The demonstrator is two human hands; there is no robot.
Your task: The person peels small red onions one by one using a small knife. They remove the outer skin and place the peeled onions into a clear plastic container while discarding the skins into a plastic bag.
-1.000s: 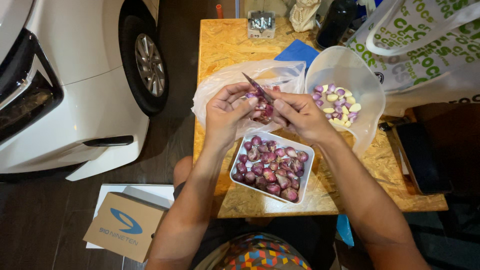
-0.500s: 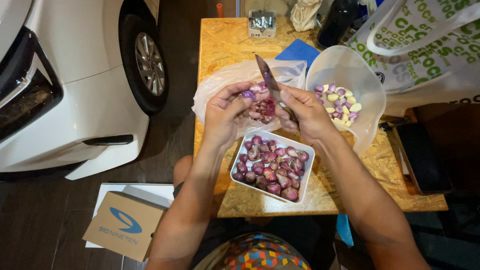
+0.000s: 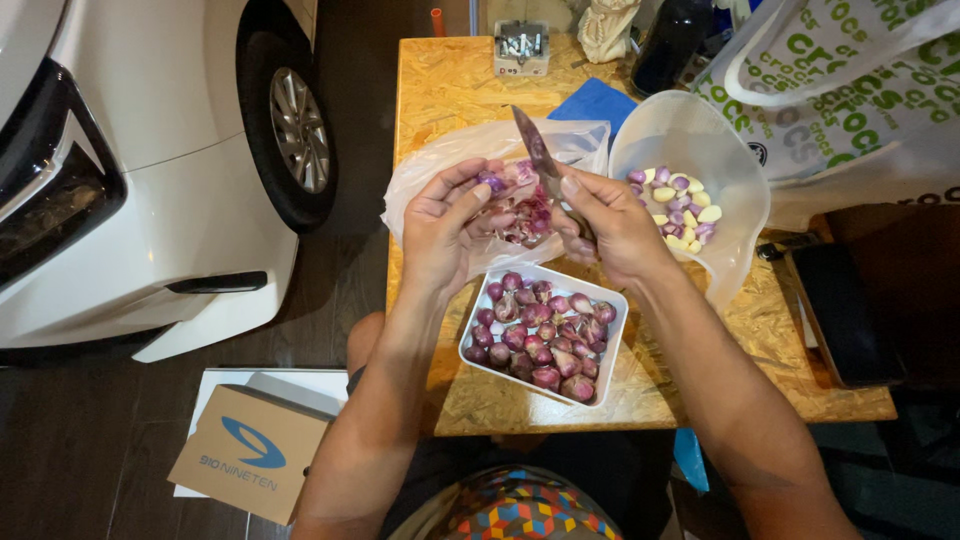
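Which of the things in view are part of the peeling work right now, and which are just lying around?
In use:
left hand, holding a small shallot
right hand, holding the knife
white tray of unpeeled shallots
clear tub of peeled shallots
plastic bag of peelings

Lying about:
cardboard box
car
printed tote bag
blue cloth
small metal box

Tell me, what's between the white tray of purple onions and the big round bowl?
In the head view, the right hand gripping the knife sits between the white tray and the clear bowl.
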